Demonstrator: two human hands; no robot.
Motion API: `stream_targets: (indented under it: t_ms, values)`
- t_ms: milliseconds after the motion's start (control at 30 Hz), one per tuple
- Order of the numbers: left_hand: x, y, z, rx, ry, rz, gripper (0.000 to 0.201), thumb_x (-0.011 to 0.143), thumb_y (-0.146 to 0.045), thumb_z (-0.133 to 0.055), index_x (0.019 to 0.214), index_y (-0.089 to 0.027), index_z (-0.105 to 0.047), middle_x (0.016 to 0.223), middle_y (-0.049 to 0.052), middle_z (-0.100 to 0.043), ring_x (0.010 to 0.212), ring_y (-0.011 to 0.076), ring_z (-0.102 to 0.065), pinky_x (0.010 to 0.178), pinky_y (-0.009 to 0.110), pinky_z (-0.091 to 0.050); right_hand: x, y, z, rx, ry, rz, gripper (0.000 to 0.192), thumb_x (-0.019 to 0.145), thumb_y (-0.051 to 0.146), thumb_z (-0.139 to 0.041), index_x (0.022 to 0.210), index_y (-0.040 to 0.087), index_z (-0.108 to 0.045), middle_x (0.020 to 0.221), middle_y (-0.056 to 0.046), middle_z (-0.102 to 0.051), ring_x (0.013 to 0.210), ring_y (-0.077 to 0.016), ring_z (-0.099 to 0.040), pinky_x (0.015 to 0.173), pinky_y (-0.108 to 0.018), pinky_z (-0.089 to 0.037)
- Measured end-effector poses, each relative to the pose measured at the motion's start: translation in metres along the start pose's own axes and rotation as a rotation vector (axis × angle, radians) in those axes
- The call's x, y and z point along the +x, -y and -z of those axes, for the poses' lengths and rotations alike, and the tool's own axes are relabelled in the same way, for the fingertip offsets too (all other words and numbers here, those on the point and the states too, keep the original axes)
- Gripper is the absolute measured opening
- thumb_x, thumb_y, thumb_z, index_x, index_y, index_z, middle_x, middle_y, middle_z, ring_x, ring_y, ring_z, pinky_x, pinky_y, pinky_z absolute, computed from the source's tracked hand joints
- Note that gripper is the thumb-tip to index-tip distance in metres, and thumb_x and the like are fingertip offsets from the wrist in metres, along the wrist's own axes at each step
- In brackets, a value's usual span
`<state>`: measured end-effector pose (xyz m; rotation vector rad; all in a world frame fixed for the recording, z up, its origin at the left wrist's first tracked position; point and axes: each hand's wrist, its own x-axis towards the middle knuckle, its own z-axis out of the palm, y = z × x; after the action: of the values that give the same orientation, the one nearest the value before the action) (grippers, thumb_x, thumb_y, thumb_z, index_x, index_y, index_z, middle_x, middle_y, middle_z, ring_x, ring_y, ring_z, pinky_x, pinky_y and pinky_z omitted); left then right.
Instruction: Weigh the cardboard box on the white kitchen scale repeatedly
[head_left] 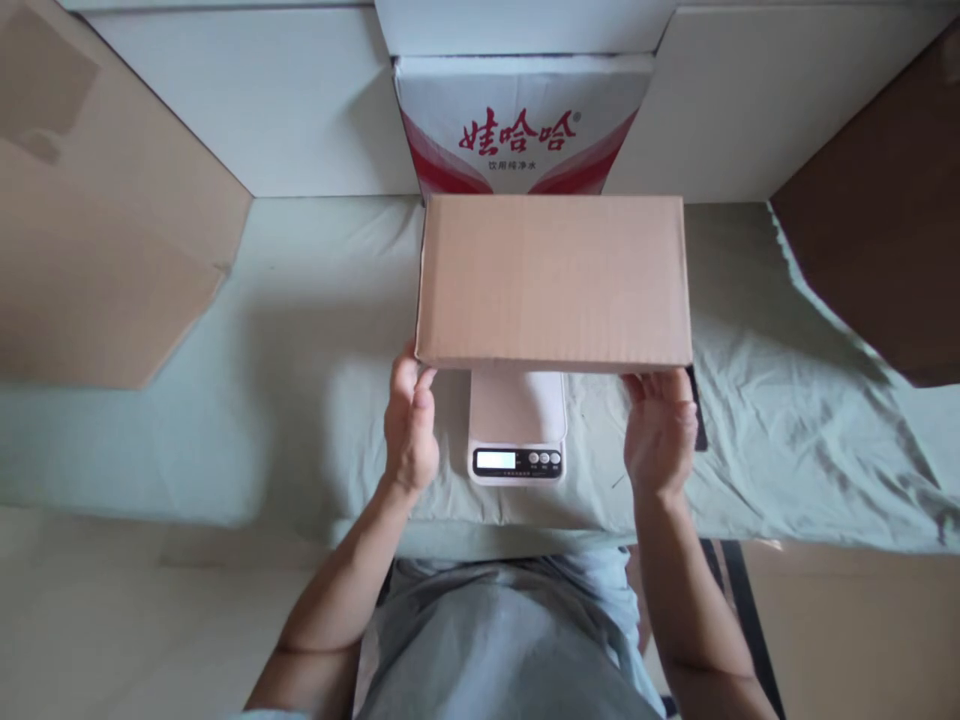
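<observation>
A closed brown cardboard box point(553, 280) is held up between my two hands, above the back part of a white digital scale. My left hand point(410, 425) grips the box's near left corner, fingers partly tucked behind and under it. At the near right edge, my right hand point(661, 430) supports the box from below, with its fingertips hidden beneath. The kitchen scale point(517, 430) lies on the cloth between my forearms; its display is lit, but the reading is washed out. The box covers the rear of the scale's platform.
A pale green cloth point(300, 440) covers the table. Behind stands a white and red carton point(517, 125) with Chinese lettering, against white panels point(255, 100). Large cardboard pieces stand at left point(112, 220) and right point(885, 220). Something thin and dark point(699, 415) lies beside my right hand.
</observation>
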<state>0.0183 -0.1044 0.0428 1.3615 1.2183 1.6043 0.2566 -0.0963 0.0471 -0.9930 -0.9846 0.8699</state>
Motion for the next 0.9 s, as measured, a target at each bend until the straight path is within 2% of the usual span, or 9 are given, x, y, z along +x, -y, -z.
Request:
stream_targets:
  t_ms: [133,267,400,533,733,900]
  values:
    - [0.037,0.023,-0.007,0.061,-0.012,-0.013,0.056,0.091,-0.061,-0.038,0.134,-0.027,-0.046,0.137,0.009,-0.05,0.133,0.0263,-0.043,0.11,0.044,-0.037,0.032,-0.017,-0.005,-0.088,0.04,-0.042,0.053,0.082,0.064,-0.041,0.117,0.03,-0.059,0.124,-0.005,-0.059,0.122,-0.0234,-0.051,0.104,-0.043,-0.039]
    - [0.053,0.053,-0.011,0.098,0.0,0.039,0.057,0.091,-0.062,-0.037,0.133,-0.025,-0.046,0.14,0.01,-0.048,0.134,0.0261,-0.043,0.112,0.045,-0.035,0.048,-0.038,-0.008,-0.117,0.073,-0.091,0.053,0.083,0.064,-0.04,0.121,0.03,-0.057,0.129,-0.004,-0.059,0.125,-0.0239,-0.051,0.106,-0.044,-0.04]
    - [0.051,0.074,-0.01,0.135,0.008,0.095,0.058,0.09,-0.063,-0.035,0.133,-0.025,-0.046,0.142,0.01,-0.047,0.135,0.0251,-0.042,0.112,0.044,-0.034,0.048,-0.05,-0.007,-0.132,0.106,-0.121,0.052,0.086,0.061,-0.039,0.122,0.028,-0.056,0.129,-0.004,-0.06,0.122,-0.0234,-0.054,0.104,-0.043,-0.043]
    - [0.045,0.083,-0.009,0.176,-0.001,0.134,0.056,0.092,-0.061,-0.034,0.134,-0.024,-0.045,0.142,0.01,-0.047,0.133,0.0237,-0.044,0.112,0.042,-0.035,0.041,-0.056,-0.004,-0.148,0.136,-0.157,0.052,0.089,0.057,-0.036,0.125,0.026,-0.055,0.13,-0.006,-0.059,0.122,-0.0221,-0.054,0.104,-0.041,-0.043]
    - [0.043,0.098,-0.008,0.174,-0.081,0.123,0.057,0.094,-0.058,-0.031,0.139,-0.023,-0.039,0.146,0.011,-0.042,0.137,0.0214,-0.039,0.115,0.041,-0.03,0.041,-0.077,0.004,-0.096,-0.011,-0.198,0.054,0.088,0.057,-0.039,0.133,0.027,-0.047,0.137,-0.007,-0.054,0.128,-0.0221,-0.05,0.108,-0.048,-0.037]
    - [0.042,0.116,-0.002,0.166,-0.148,0.171,0.059,0.093,-0.059,-0.031,0.135,-0.02,-0.043,0.141,0.014,-0.047,0.131,0.0217,-0.047,0.11,0.04,-0.037,0.046,-0.093,0.011,-0.031,-0.054,-0.258,0.06,0.084,0.062,-0.04,0.13,0.024,-0.05,0.134,-0.009,-0.056,0.123,-0.0218,-0.054,0.108,-0.048,-0.037]
